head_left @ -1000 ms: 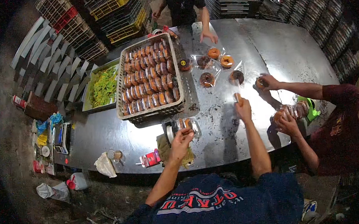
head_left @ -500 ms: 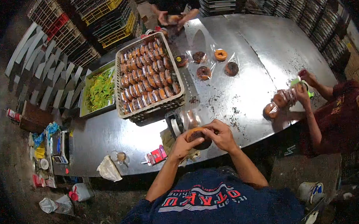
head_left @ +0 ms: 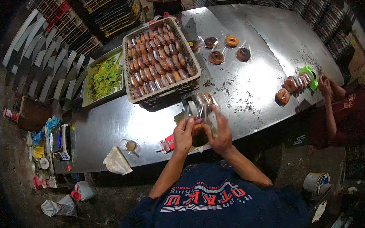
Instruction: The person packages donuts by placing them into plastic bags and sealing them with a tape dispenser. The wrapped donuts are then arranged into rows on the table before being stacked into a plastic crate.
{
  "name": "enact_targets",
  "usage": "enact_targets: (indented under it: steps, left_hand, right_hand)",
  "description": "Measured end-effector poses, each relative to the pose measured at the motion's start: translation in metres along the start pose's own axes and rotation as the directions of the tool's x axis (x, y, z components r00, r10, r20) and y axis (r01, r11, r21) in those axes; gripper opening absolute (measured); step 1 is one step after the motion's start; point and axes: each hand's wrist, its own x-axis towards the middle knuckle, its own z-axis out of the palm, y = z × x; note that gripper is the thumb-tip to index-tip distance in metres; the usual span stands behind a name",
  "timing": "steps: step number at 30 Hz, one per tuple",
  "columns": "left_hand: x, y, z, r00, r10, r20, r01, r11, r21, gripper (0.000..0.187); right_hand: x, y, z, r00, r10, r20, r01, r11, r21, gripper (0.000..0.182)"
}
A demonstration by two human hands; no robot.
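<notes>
Just over the table's near edge, a chocolate-topped doughnut [head_left: 199, 134] is held between my hands, with clear plastic film at its top. My left hand [head_left: 183, 135] is closed on its left side, thumb up near the film. The thumb of my right hand [head_left: 220, 136] presses on the doughnut's right edge; its fingers point up and are partly smeared by motion. Right beyond my fingers stands a black-and-white tape dispenser [head_left: 191, 107], partly hidden by plastic. Another bagged doughnut [head_left: 208, 98] lies beside it. A red-and-white pack [head_left: 167, 144] lies left of my left hand.
A crate [head_left: 130, 90] of bagged doughnuts stands at centre left, beside a tray [head_left: 85, 104] of yellow-green pieces. Several bagged doughnuts [head_left: 216, 57] lie farther back. A glass cup [head_left: 131, 146] and cloth [head_left: 117, 161] sit near the edge. Co-workers [head_left: 337, 117] stand right and at the back.
The view has shifted, so the table sits higher. My right fingers have lifted and straightened, and film now shows at the doughnut. The right co-worker's hands have drawn back from the green dispenser.
</notes>
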Motion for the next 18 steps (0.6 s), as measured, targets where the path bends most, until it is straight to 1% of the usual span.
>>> enact_targets:
  steps: [1, 2, 3, 4, 5, 6, 7, 8, 9, 10, 11, 12, 13, 14, 15, 16, 17, 18]
  left_hand:
    - [-0.004, 0.004, -0.002, 0.998, 0.043, 0.051, -0.042, 0.999, -0.013, 0.029]
    - [-0.006, 0.007, -0.003, 0.991, 0.088, 0.102, -0.086, 0.996, -0.029, 0.029]
    - [-0.007, 0.008, -0.004, 0.979, 0.137, 0.153, -0.131, 0.990, -0.049, 0.028]
    - [-0.005, 0.003, -0.008, 0.990, 0.116, 0.085, -0.114, 0.993, -0.026, 0.029]
    - [0.000, -0.003, -0.010, 0.935, 0.354, -0.016, -0.334, 0.895, 0.296, 0.030]
    - [0.004, -0.003, -0.009, 0.813, 0.582, -0.031, -0.449, 0.660, 0.602, 0.031]
    - [0.005, -0.004, -0.009, 0.646, 0.762, 0.048, -0.446, 0.325, 0.834, 0.032]
    - [0.001, -0.004, -0.006, 0.531, 0.847, -0.005, -0.395, 0.252, 0.884, 0.032]
    - [-0.002, -0.004, -0.010, 0.645, 0.762, 0.058, -0.506, 0.369, 0.780, 0.031]
    - [-0.010, -0.006, -0.015, 0.734, 0.664, 0.144, -0.574, 0.494, 0.653, 0.031]
    - [-0.017, -0.008, -0.021, 0.796, 0.554, 0.244, -0.591, 0.623, 0.512, 0.030]
    - [-0.018, -0.008, -0.025, 0.872, 0.434, 0.225, -0.486, 0.715, 0.503, 0.028]
    - [-0.016, -0.007, -0.031, 0.928, 0.306, 0.212, -0.372, 0.788, 0.491, 0.026]
    - [-0.013, -0.006, -0.037, 0.964, 0.171, 0.204, -0.251, 0.842, 0.478, 0.024]
    - [-0.012, -0.004, -0.040, 0.979, 0.030, 0.201, -0.122, 0.878, 0.462, 0.023]
    - [-0.012, -0.001, -0.042, 0.976, 0.046, 0.214, -0.153, 0.843, 0.516, 0.020]
    - [-0.012, 0.003, -0.041, 0.977, -0.020, 0.214, -0.093, 0.858, 0.505, 0.018]
    - [-0.013, 0.008, -0.040, 0.973, -0.086, 0.213, -0.031, 0.870, 0.493, 0.016]
  right_hand:
    - [-0.004, -0.014, 0.003, 0.999, -0.034, 0.031, 0.034, 0.999, 0.008, 0.051]
    - [-0.017, -0.016, 0.014, 0.979, 0.175, 0.103, -0.192, 0.962, 0.193, 0.040]
    - [-0.016, -0.011, 0.016, 0.913, 0.309, 0.265, -0.375, 0.893, 0.249, 0.037]
    - [-0.012, -0.004, 0.014, 0.804, 0.411, 0.430, -0.548, 0.792, 0.267, 0.035]
    - [-0.007, 0.003, 0.012, 0.655, 0.476, 0.587, -0.705, 0.664, 0.249, 0.034]
    - [-0.005, 0.005, 0.011, 0.607, 0.460, 0.648, -0.768, 0.550, 0.328, 0.025]
    - [-0.009, 0.001, 0.013, 0.609, 0.470, 0.639, -0.791, 0.416, 0.448, 0.023]
    - [-0.011, -0.003, 0.015, 0.616, 0.479, 0.625, -0.782, 0.274, 0.560, 0.023]
    - [-0.010, -0.004, 0.018, 0.626, 0.487, 0.609, -0.741, 0.130, 0.659, 0.022]
    - [-0.008, -0.005, 0.020, 0.631, 0.498, 0.595, -0.679, -0.018, 0.734, 0.021]
    - [-0.007, -0.002, 0.018, 0.725, 0.429, 0.539, -0.663, 0.225, 0.714, 0.022]
    - [-0.006, 0.006, 0.012, 0.801, 0.332, 0.498, -0.599, 0.453, 0.660, 0.023]
    - [-0.005, 0.011, 0.010, 0.857, 0.215, 0.469, -0.483, 0.652, 0.584, 0.025]
    - [-0.011, 0.014, 0.012, 0.797, 0.332, 0.505, -0.579, 0.660, 0.479, 0.023]
    - [-0.011, 0.012, 0.013, 0.771, 0.414, 0.484, -0.624, 0.643, 0.444, 0.019]
    - [-0.010, 0.011, 0.014, 0.740, 0.494, 0.457, -0.667, 0.623, 0.408, 0.016]
    - [-0.009, 0.008, 0.014, 0.702, 0.570, 0.426, -0.710, 0.597, 0.372, 0.013]
    - [-0.006, 0.005, 0.015, 0.716, 0.592, 0.371, -0.698, 0.609, 0.375, 0.017]
